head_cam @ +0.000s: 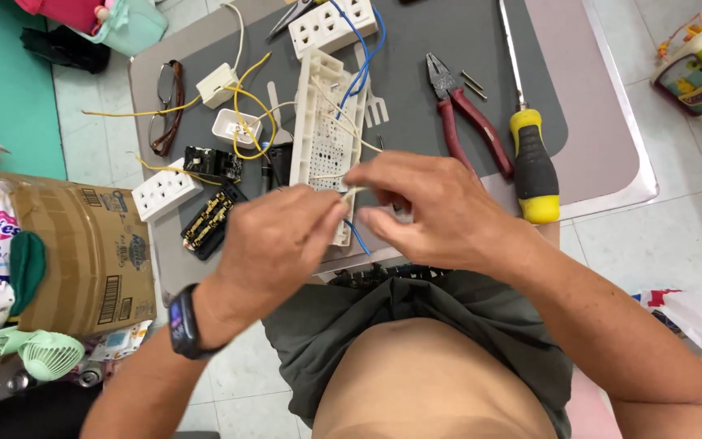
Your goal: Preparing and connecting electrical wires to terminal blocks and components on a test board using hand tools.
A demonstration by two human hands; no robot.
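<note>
My left hand [274,244] and my right hand [420,207] meet over the near end of a long white plastic power-strip housing [322,130] lying on a grey mat [448,41]. Both pinch a thin pale wire [357,189] between thumb and fingers. A blue wire [357,237] runs out from under the hands, and more blue wire leads up to a white socket block [333,24] at the far edge. Yellow wires [245,106] loop left of the housing. A dark watch sits on my left wrist.
Red-handled pliers [469,114] and a yellow-and-black screwdriver [530,154] lie to the right. White sockets [164,191], black parts [209,219], small white boxes and glasses [168,106] lie to the left. A cardboard box [91,252] and a green hand fan [42,351] sit on the floor.
</note>
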